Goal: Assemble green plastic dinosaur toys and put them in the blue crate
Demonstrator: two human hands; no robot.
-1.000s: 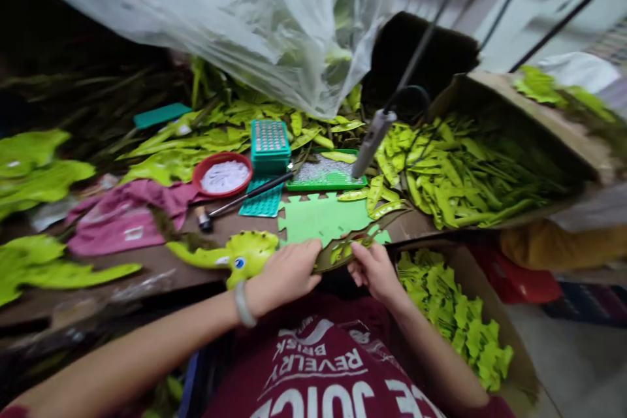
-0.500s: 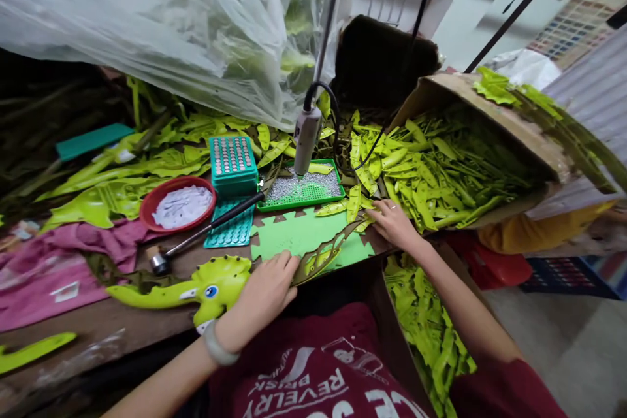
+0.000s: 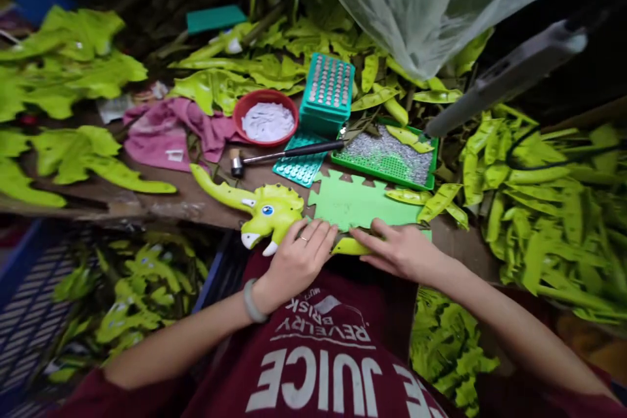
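Observation:
A yellow-green plastic dinosaur head [image 3: 281, 206] with a blue eye, white horns and a long body part lies at the table's front edge. My left hand [image 3: 304, 251] is closed over its right part, fingers together. Just to the right, my right hand [image 3: 399, 249] presses its fingers and thumb on a yellow-green plastic piece [image 3: 350, 247] that meets the dinosaur part; the join is hidden by my hands. Beyond them lies a green foam mat [image 3: 360, 202] with loose long pieces on its right end.
A hammer [image 3: 289, 152] lies before a red bowl [image 3: 238, 119] of white bits and a teal tray stack [image 3: 318, 121]. A green tray [image 3: 382, 175] holds small metal parts under a hanging electric screwdriver [image 3: 504, 81]. Plastic pieces [image 3: 548, 209] pile up right; a blue crate [image 3: 215, 268] stands below left.
My right hand has come from the loose pieces at the right to beside my left hand. The view has turned left. The dinosaur part now lies flatter under my left hand.

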